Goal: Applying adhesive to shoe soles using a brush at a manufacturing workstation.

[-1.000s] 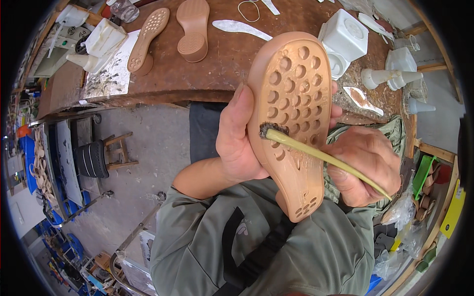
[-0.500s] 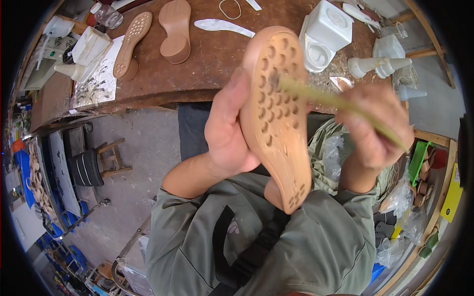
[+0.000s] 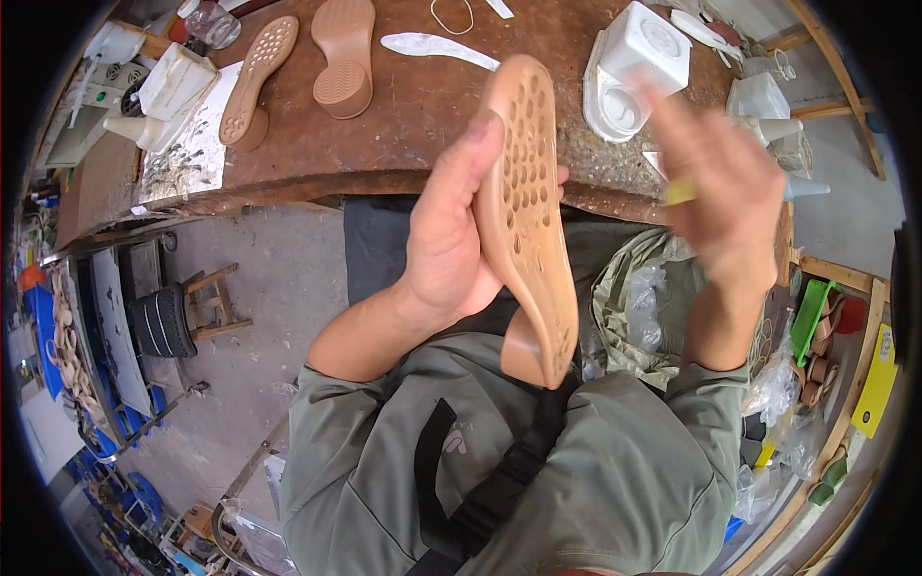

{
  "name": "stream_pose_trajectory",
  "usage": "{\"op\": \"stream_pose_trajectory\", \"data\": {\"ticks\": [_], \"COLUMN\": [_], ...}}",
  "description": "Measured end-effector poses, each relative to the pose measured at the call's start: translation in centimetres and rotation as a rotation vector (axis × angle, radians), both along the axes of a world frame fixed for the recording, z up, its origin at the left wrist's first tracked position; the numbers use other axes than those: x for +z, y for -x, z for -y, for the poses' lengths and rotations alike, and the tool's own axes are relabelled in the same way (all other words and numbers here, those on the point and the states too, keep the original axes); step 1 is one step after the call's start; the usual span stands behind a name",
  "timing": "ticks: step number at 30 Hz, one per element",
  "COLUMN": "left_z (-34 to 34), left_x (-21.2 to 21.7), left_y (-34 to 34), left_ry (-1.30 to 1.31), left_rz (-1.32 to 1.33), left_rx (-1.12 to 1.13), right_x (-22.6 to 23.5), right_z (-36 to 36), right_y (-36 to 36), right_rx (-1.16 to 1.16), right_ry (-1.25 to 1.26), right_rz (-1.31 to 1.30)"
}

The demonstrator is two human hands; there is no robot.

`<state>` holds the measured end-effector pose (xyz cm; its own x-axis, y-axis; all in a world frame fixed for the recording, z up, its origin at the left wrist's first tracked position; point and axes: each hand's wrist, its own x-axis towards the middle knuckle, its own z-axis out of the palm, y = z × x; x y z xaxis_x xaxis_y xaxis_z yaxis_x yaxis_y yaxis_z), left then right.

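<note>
A tan heeled shoe sole (image 3: 528, 192) stands tilted in my left hand (image 3: 447, 216), its dimpled, glossy inner face toward the right. My thumb lies on its edge and my fingers wrap behind it; the heel points down toward my lap. To the right, my right hand (image 3: 725, 187) is smeared by motion beside a white container (image 3: 648, 53) with a small round cup (image 3: 619, 108). Closed in that hand is a brush (image 3: 680, 191), of which only a short yellow-green piece shows; its tip cannot be made out.
Two more heeled soles, one dimpled side up (image 3: 259, 77) and one tread up (image 3: 343, 58), lie on the brown worktable (image 3: 413, 115). A white insole-shaped piece (image 3: 437, 48) is beside them. White nozzle bottles (image 3: 768, 130) stand at the right; a stool (image 3: 211, 302) is on the floor at left.
My right hand has lifted the brush off the sole and swung up toward the white container. My left hand has turned the sole more edge-on and shifted it slightly left.
</note>
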<state>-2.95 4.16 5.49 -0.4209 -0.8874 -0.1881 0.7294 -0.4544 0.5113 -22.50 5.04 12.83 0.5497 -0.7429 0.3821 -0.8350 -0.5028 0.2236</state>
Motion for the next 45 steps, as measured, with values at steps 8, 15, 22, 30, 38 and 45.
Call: {"op": "stream_pose_trajectory", "data": {"ticks": [8,15,22,30,38,45], "left_z": [-5.4,-3.9,1.3,2.1,2.5,1.8], "left_x": [-9.7,-11.6,-10.1,-10.5,-9.1,-5.8], "left_y": [-1.5,-0.3,2.1,3.3,2.7,2.2], "left_ry": [-0.097,-0.073,-0.173,-0.225,-0.171,-0.089], "left_rz": [-0.229,-0.032,0.116,0.235,0.167,0.065], "left_rx": [-0.453,-0.482,-0.402,-0.350,-0.403,-0.476], "right_x": [-11.0,-16.6,-17.5,-18.4,-14.6,-9.6], "right_z": [0.9,1.7,3.3,4.1,3.2,2.1], "right_y": [8.9,9.9,9.0,8.4,6.6,0.7], "right_rx": [-0.349,-0.510,-0.565,-0.522,-0.483,-0.187], "right_ry": [-0.302,-0.270,-0.238,-0.251,-0.425,-0.476], "right_rz": [1.707,1.613,1.353,1.308,2.001,1.831]}}
